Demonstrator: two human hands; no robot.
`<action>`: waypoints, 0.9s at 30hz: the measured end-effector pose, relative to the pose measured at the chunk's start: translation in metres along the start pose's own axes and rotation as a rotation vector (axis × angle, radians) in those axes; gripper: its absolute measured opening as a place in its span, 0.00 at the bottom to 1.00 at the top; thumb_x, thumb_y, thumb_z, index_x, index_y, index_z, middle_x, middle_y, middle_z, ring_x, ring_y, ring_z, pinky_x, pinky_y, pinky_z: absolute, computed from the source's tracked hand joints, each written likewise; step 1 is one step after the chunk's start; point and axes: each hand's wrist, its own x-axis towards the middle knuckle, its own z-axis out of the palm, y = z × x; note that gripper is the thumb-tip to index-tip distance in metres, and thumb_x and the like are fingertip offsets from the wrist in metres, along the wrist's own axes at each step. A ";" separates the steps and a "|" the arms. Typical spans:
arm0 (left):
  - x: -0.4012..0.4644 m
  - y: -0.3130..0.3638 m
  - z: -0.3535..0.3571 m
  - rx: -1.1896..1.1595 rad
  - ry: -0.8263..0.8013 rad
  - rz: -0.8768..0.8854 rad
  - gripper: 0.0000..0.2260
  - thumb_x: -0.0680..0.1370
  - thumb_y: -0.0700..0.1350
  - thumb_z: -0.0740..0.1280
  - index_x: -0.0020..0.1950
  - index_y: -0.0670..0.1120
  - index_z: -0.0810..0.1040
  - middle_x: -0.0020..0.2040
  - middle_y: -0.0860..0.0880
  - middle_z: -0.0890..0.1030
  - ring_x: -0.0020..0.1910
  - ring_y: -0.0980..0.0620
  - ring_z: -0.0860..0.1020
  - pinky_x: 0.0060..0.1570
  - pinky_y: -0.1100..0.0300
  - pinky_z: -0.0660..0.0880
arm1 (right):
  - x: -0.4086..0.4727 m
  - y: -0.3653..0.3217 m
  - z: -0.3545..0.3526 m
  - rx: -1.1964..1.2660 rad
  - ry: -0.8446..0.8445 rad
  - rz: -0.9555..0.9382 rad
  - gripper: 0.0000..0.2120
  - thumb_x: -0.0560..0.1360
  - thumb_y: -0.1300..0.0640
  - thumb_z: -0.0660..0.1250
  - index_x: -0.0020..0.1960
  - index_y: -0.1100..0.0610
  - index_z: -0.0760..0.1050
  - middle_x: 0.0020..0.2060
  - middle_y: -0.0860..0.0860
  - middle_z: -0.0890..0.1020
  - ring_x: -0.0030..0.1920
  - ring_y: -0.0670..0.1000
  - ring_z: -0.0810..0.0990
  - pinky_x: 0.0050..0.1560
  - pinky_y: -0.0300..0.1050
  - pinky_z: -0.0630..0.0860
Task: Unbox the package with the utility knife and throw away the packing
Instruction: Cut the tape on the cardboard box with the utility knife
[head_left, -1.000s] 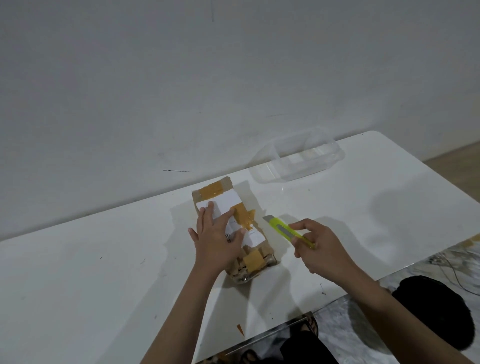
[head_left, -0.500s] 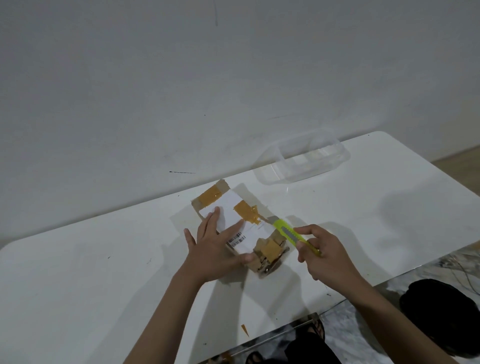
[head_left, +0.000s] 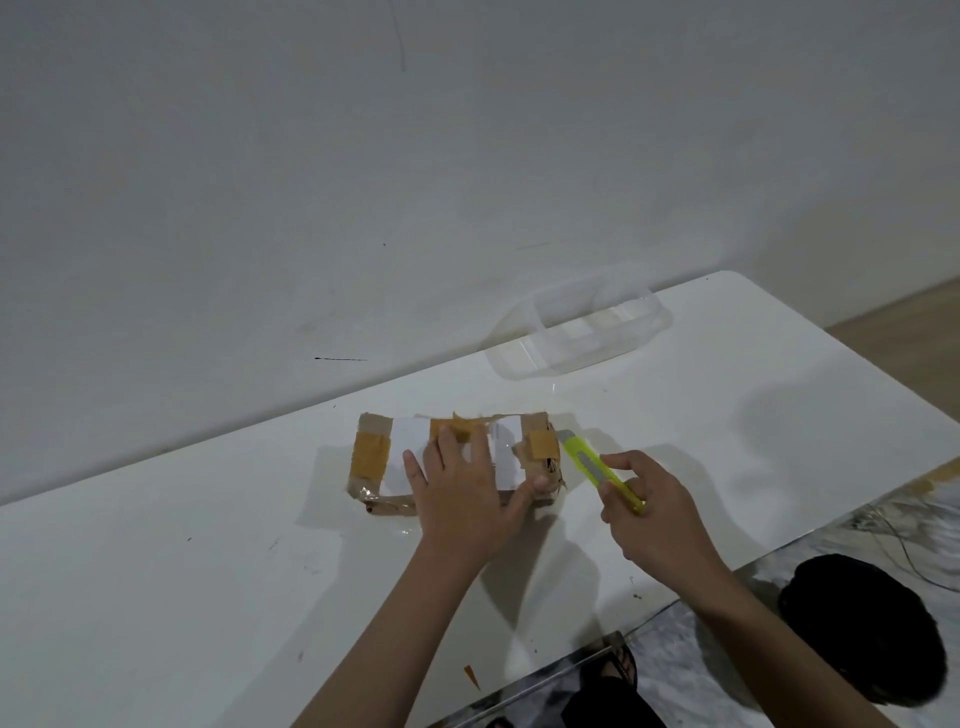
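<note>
The left hand (head_left: 462, 493) lies spread flat on the brown taped cardboard package (head_left: 452, 457) on the white tabletop (head_left: 182, 571); the right hand (head_left: 654, 519) grips a yellow-green utility knife (head_left: 597, 470) at its right end.

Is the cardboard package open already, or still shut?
Still shut: the package keeps its orange tape bands, under the left hand; the right hand holds the utility knife.

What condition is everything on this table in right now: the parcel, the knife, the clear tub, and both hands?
Package: lying flat on the table, still taped shut, its right end torn.
Utility knife: gripped, tip at the package's right end; blade too small to see.
Left hand: spread flat on the package's top.
Right hand: closed around the knife.
Clear container: upright, open, looks empty.
</note>
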 end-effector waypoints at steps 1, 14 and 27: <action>0.000 0.000 0.000 0.001 0.007 0.011 0.40 0.69 0.75 0.44 0.75 0.54 0.56 0.71 0.40 0.63 0.70 0.39 0.62 0.70 0.36 0.50 | 0.000 -0.001 0.000 -0.020 -0.004 -0.010 0.09 0.76 0.58 0.63 0.55 0.48 0.72 0.33 0.57 0.80 0.28 0.52 0.75 0.29 0.48 0.74; 0.006 0.000 0.006 -0.021 -0.132 0.234 0.24 0.77 0.66 0.45 0.74 0.66 0.53 0.79 0.47 0.50 0.77 0.45 0.45 0.72 0.38 0.45 | 0.006 -0.013 -0.002 -0.272 0.001 -0.075 0.11 0.76 0.57 0.63 0.58 0.50 0.71 0.31 0.45 0.74 0.25 0.45 0.73 0.24 0.34 0.65; 0.012 0.004 -0.007 -0.072 -0.347 0.115 0.23 0.76 0.68 0.47 0.71 0.70 0.54 0.76 0.46 0.52 0.75 0.43 0.47 0.70 0.37 0.40 | 0.021 -0.032 -0.008 -0.381 -0.022 -0.073 0.13 0.75 0.58 0.63 0.59 0.52 0.73 0.34 0.48 0.74 0.31 0.45 0.73 0.31 0.42 0.69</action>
